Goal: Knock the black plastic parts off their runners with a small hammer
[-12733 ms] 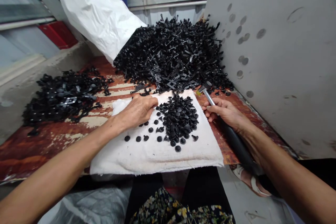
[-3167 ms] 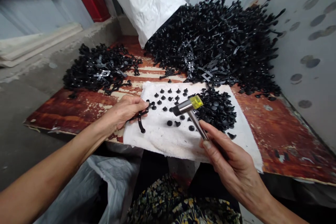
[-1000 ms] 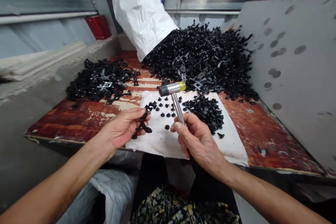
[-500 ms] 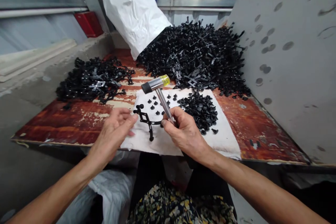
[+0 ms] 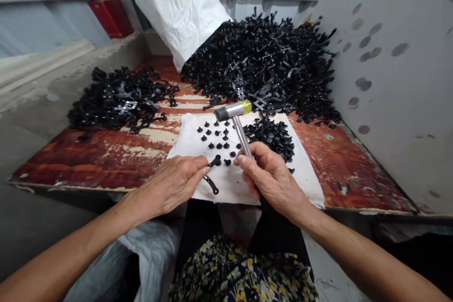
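My right hand (image 5: 271, 174) is closed round the handle of a mallet (image 5: 241, 133), whose metal head has one black face and one yellow face. The head points up and stands above the white cloth (image 5: 244, 191). My left hand (image 5: 177, 181) pinches a black linkage piece (image 5: 211, 185) with jointed arms; its ends stick out past the fingers, and the rest is hidden by the hand. One arm's end lies by the small black studs (image 5: 219, 145) spread on the cloth. A heap of similar studs (image 5: 274, 138) sits behind my right hand.
A large pile of black linkage pieces (image 5: 272, 66) covers the back of the worn red table (image 5: 354, 170). A smaller pile (image 5: 120, 99) lies at the left. A white sack (image 5: 180, 4) hangs over the back. A grey panel (image 5: 385, 89) stands along the right side.
My left hand, loosely open before, has moved right and now grips the linkage piece, which has turned. The mallet has shifted right with my right hand. The camera view has tilted slightly down.
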`<state>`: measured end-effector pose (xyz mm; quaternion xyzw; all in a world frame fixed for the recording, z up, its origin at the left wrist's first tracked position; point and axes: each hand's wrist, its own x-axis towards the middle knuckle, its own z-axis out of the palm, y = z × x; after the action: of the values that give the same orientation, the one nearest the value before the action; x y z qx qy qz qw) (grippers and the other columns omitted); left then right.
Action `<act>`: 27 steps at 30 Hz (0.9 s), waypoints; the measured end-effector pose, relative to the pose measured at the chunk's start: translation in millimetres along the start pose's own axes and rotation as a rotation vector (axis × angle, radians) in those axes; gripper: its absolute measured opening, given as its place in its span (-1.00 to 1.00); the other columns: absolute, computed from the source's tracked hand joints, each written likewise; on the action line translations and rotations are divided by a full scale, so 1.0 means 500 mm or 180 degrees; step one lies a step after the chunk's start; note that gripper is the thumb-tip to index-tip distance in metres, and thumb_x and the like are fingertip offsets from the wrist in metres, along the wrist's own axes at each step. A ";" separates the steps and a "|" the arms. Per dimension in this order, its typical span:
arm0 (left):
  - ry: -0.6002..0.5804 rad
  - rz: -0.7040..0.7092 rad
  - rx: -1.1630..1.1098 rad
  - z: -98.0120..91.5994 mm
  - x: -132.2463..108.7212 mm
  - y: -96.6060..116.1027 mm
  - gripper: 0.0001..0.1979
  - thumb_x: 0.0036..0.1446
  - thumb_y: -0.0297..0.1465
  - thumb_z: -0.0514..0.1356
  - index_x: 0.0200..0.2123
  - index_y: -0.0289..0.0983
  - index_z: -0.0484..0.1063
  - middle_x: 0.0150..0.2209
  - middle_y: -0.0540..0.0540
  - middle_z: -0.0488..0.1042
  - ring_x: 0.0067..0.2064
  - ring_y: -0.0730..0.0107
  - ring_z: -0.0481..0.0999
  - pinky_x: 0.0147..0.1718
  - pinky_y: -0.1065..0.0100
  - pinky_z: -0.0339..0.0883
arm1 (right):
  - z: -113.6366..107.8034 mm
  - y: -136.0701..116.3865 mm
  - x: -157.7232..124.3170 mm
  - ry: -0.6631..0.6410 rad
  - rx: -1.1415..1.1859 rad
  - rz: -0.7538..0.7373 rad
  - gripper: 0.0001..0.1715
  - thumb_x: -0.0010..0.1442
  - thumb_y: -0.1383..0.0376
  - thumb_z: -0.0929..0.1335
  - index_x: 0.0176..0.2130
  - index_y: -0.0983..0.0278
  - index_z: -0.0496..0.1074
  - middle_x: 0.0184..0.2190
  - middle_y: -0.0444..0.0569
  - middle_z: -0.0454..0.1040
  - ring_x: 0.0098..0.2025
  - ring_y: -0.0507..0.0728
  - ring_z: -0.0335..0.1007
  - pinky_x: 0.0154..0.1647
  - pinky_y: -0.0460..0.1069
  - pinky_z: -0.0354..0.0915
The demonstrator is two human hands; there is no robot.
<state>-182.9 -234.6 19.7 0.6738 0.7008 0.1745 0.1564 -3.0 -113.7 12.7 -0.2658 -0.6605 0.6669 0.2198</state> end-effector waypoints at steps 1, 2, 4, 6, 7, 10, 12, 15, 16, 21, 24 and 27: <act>-0.0061 -0.0025 -0.0049 0.000 0.001 -0.003 -0.68 0.36 -0.25 -0.10 -0.41 -0.21 0.25 -0.51 0.07 0.28 -0.48 0.46 0.30 -0.44 0.37 0.07 | -0.008 0.003 -0.010 0.0044 -0.0039 0.0022 -0.74 0.21 0.09 0.33 -0.30 0.21 0.25 -0.65 -0.34 0.15 -0.72 -0.09 0.02 -0.74 -0.16 0.01; -0.0133 -0.0066 -0.0107 0.001 0.003 -0.006 -0.67 0.36 -0.22 -0.10 -0.42 -0.21 0.23 -0.52 0.08 0.26 -0.49 0.47 0.28 -0.45 0.37 0.05 | -0.015 0.006 -0.020 0.0083 -0.0042 0.0054 -0.73 0.21 0.08 0.33 -0.29 0.21 0.25 -0.65 -0.34 0.16 -0.72 -0.09 0.02 -0.75 -0.16 0.01; -0.0278 -0.0209 -0.0228 0.000 0.006 -0.009 -0.64 0.36 -0.18 -0.10 -0.45 -0.21 0.19 -0.54 0.09 0.22 -0.51 0.48 0.24 -0.47 0.38 0.02 | -0.025 0.011 -0.039 0.0123 0.0035 0.0146 -0.73 0.20 0.07 0.32 -0.28 0.21 0.25 -0.64 -0.35 0.16 -0.74 -0.10 -0.01 -0.77 -0.16 0.01; -0.0343 -0.0369 -0.0313 -0.001 0.008 -0.009 -0.62 0.35 -0.14 -0.11 -0.45 -0.21 0.19 -0.54 0.10 0.21 -0.51 0.48 0.23 -0.47 0.38 0.01 | -0.031 0.017 -0.055 0.0123 0.0141 0.0261 -0.73 0.20 0.07 0.32 -0.28 0.20 0.23 -0.65 -0.36 0.15 -0.74 -0.10 -0.02 -0.77 -0.17 0.01; -0.0362 -0.0437 -0.0348 -0.001 0.009 -0.007 -0.61 0.35 -0.13 -0.11 -0.45 -0.22 0.20 -0.54 0.09 0.21 -0.50 0.48 0.24 -0.47 0.38 0.01 | -0.032 0.020 -0.062 0.0119 0.0178 0.0294 -0.72 0.20 0.07 0.32 -0.29 0.20 0.23 -0.66 -0.36 0.14 -0.73 -0.09 -0.02 -0.77 -0.17 0.01; -0.0418 -0.0628 -0.0425 -0.004 0.009 -0.002 -0.60 0.33 -0.11 -0.10 -0.45 -0.22 0.23 -0.54 0.09 0.21 -0.48 0.46 0.22 -0.47 0.38 0.00 | -0.034 0.031 -0.073 0.0105 0.0244 0.0325 -0.72 0.20 0.06 0.32 -0.30 0.20 0.23 -0.66 -0.35 0.14 -0.72 -0.09 -0.01 -0.76 -0.17 0.01; -0.0462 -0.0704 -0.0468 -0.004 0.009 0.000 -0.60 0.32 -0.11 -0.09 -0.46 -0.23 0.24 -0.54 0.08 0.20 -0.47 0.46 0.22 -0.47 0.39 0.00 | -0.035 0.037 -0.074 0.0104 0.0271 0.0308 -0.72 0.21 0.06 0.32 -0.30 0.20 0.23 -0.65 -0.34 0.15 -0.72 -0.09 -0.01 -0.76 -0.17 0.00; -0.0492 -0.0728 -0.0488 -0.003 0.008 0.001 -0.59 0.32 -0.11 -0.09 -0.46 -0.23 0.24 -0.54 0.08 0.20 -0.47 0.46 0.23 -0.47 0.40 0.00 | -0.038 0.046 -0.073 0.0099 0.0267 0.0292 -0.71 0.22 0.06 0.32 -0.31 0.21 0.24 -0.65 -0.34 0.14 -0.72 -0.10 -0.03 -0.75 -0.17 -0.01; -0.0503 -0.0721 -0.0486 -0.003 0.008 0.001 -0.59 0.32 -0.12 -0.09 -0.46 -0.23 0.24 -0.54 0.08 0.20 -0.47 0.46 0.22 -0.47 0.40 0.00 | -0.039 0.048 -0.072 0.0103 0.0269 0.0281 -0.71 0.22 0.06 0.32 -0.30 0.21 0.24 -0.65 -0.34 0.14 -0.72 -0.10 -0.03 -0.75 -0.17 -0.01; -0.0576 -0.0765 -0.0457 -0.002 0.010 0.001 -0.59 0.32 -0.11 -0.10 -0.45 -0.23 0.26 -0.53 0.08 0.21 -0.47 0.45 0.21 -0.46 0.38 -0.01 | -0.042 0.054 -0.071 0.0137 0.0281 0.0234 -0.71 0.23 0.05 0.32 -0.29 0.21 0.25 -0.62 -0.33 0.14 -0.70 -0.09 -0.02 -0.75 -0.17 0.00; -0.0587 -0.0818 -0.0424 -0.002 0.011 0.000 -0.58 0.32 -0.10 -0.11 -0.44 -0.24 0.27 -0.52 0.07 0.22 -0.46 0.45 0.21 -0.45 0.37 -0.01 | -0.041 0.056 -0.070 0.0128 0.0278 0.0228 -0.72 0.24 0.06 0.32 -0.29 0.21 0.25 -0.61 -0.32 0.14 -0.68 -0.09 -0.02 -0.74 -0.16 0.00; -0.0588 -0.0833 -0.0394 -0.002 0.014 0.000 -0.57 0.31 -0.09 -0.11 -0.44 -0.24 0.28 -0.52 0.07 0.23 -0.46 0.45 0.22 -0.45 0.37 -0.01 | -0.042 0.055 -0.069 0.0145 0.0209 0.0156 -0.73 0.25 0.07 0.32 -0.29 0.22 0.27 -0.59 -0.31 0.14 -0.67 -0.08 -0.01 -0.72 -0.15 0.00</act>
<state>-183.7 -227.8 21.0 0.5790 0.7531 0.1329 0.2828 38.5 -120.9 -12.3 -0.2896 -0.6263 0.6873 0.2270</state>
